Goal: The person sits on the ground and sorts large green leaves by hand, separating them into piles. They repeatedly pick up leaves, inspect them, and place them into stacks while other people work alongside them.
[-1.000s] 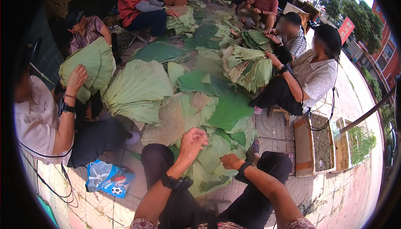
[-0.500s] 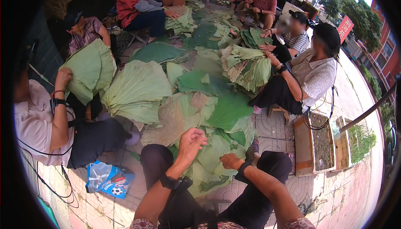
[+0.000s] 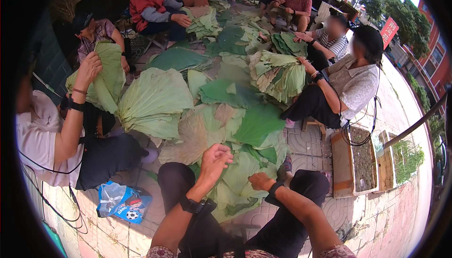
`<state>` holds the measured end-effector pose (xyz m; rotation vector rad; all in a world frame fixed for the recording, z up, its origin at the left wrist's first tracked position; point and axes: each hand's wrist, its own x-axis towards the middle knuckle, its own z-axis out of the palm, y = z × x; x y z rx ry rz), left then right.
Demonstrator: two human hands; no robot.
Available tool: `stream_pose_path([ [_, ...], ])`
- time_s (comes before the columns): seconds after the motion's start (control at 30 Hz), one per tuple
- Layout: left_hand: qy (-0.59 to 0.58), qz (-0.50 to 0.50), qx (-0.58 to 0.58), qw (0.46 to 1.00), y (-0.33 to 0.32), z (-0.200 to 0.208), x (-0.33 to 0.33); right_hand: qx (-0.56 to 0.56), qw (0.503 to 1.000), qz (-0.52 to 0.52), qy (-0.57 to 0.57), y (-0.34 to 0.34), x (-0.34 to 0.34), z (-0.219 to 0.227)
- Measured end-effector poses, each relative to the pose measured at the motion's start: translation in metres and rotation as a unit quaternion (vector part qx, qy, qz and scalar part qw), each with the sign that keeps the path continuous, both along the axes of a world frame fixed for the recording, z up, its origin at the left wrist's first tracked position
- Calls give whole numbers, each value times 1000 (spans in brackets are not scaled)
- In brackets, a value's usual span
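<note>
My left hand [image 3: 215,162] hovers over the pile between my knees, its fingers curled in with the tips close to the thumb. Anything pinched there is too small to make out. My right hand [image 3: 260,182] is closed in a fist beside my right knee, and what lies inside it is hidden. Under both hands are large pale green leaves [image 3: 234,182], round and veined like lotus leaves. Just beyond them lie a darker green leaf [image 3: 258,125] and a dry brownish leaf [image 3: 190,134]. Each of my wrists wears a dark band.
Left of me a seated person's hand [image 3: 89,68] grips a leaf stack, near a fanned pale leaf stack [image 3: 155,103]. A blue bag [image 3: 123,202] sits on the paving. At right are a person with a leaf bundle [image 3: 278,77] and soil-filled planter boxes [image 3: 360,161]. Several people sit farther back.
My hands have hardly moved. The person at left has raised a hand and bent back a leaf on their stack. Farther back, the person in red has lifted a hand off the leaves.
</note>
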<state>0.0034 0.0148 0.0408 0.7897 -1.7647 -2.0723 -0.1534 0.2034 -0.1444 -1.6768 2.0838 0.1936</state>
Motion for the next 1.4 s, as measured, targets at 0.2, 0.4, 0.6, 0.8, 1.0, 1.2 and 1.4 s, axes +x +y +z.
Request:
stream_pose_path([
  [0.2, 3, 0, -2, 1000, -1, -2, 2, 4, 1000, 6, 4, 1, 1, -3],
  [0.4, 2, 3, -1, 1000, -2, -3, 2, 2, 1000, 0, 0, 2, 0, -3],
  [0.6, 2, 0, -1, 1000, -3, -3, 4, 14, 1000, -3, -6, 1, 0, -1],
  [0.8, -4, -4, -5, 1000, -4, -2, 6, 27, 1000, -1, -5, 0, 1, -1],
  [1.0, -13, -6, -9, 1000, -6, 1, 9, 31, 1000, 1, -2, 2, 0, -5],
  [1.2, -14, -7, -11, 1000, -8, 1, 13, 25, 1000, 6, -3, 2, -1, -6],
  [1.4, -6, -8, -8, 1000, -8, 1, 12, 38, 999, 3, -4, 2, -1, -6],
])
